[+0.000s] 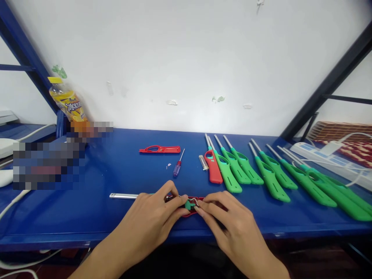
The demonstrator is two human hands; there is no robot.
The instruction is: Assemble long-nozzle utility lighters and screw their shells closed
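Note:
Near the table's front edge lies a lighter with its red housing opened (189, 214), its metal barrel (123, 196) pointing left. My left hand (158, 211) is closed on a green trigger piece (190, 204) inside the housing, thumb and forefinger pinching its left side. From the right, my right hand (225, 213) pinches at the housing beside a thin white wire; its fingertips partly hide what they grip. A loose red half-shell (162, 149) rests farther back. A purple-handled screwdriver (177, 168) lies to its right, by tiny white bits (169, 165).
A clear fuel canister (203, 162) and a red-handled lighter (214, 170) lie right of the screwdriver. Several green lighters (271, 180) fan out to the right, before a white power strip (337, 161). A yellow-capped drink bottle (69, 104) stands back left, near cables.

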